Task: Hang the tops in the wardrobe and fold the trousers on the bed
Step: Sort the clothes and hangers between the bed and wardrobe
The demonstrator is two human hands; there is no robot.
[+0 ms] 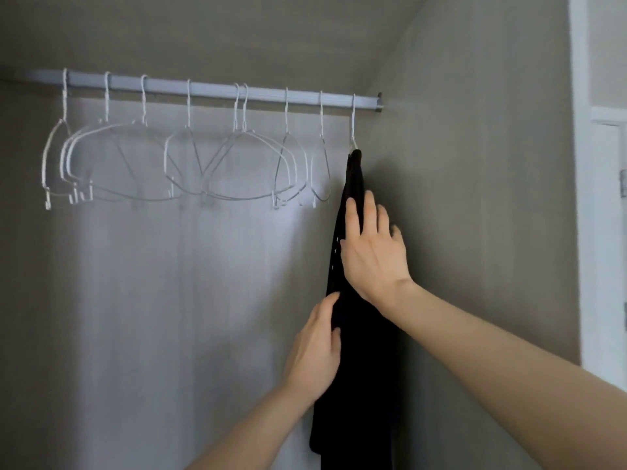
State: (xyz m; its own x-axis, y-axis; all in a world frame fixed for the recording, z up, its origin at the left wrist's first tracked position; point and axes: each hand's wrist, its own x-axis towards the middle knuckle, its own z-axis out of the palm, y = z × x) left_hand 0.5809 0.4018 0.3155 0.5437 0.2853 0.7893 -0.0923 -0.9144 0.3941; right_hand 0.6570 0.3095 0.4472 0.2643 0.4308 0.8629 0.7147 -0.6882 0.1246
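Long black button-front top hangs on a white wire hanger at the right end of the pale grey wardrobe rail, w/ empty white wire hangers along the rest. Right hand lies flat, fingers spread, on the top's upper part; left hand pinches its front edge lower down

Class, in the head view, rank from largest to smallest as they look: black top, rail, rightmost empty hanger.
1. Black top, though it is cut off below.
2. Rail, long but thin.
3. Rightmost empty hanger.
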